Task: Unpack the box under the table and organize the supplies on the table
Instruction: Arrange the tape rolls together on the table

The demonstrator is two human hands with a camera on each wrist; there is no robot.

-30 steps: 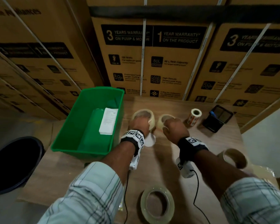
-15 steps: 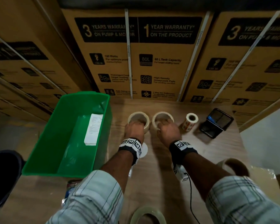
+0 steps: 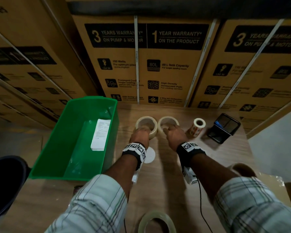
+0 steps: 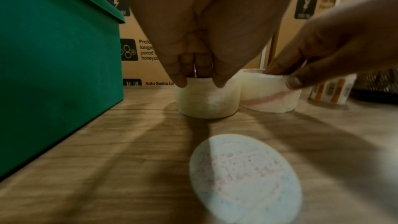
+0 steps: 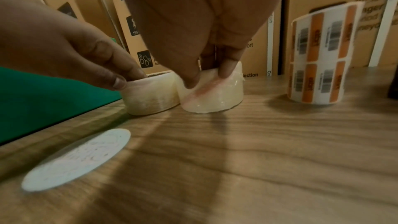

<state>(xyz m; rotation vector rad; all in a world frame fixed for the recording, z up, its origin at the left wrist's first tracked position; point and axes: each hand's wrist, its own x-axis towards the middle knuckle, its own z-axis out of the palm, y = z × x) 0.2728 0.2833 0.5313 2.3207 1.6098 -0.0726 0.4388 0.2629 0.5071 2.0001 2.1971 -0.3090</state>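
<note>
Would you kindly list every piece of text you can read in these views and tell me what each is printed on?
"3 YEARS WARRANTY* ON PUMP & MOTOR": middle carton
"1 YEAR WARRANTY* ON THE PRODUCT": same carton
"190 Watts", "80L", "High Density Honeycomb Pads": same carton
"Auto Swing Lo…", cut off: carton, left wrist view
Label roll: barcodes, orange text too blurred
Paper sheet in green bin: too small
White disc: faint, unreadable

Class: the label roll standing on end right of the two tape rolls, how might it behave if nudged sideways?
The label roll stands taller than wide, so it probably tips easily. Once down, its round shape would likely roll on the smooth table. Its hollow core suggests lightness.
</note>
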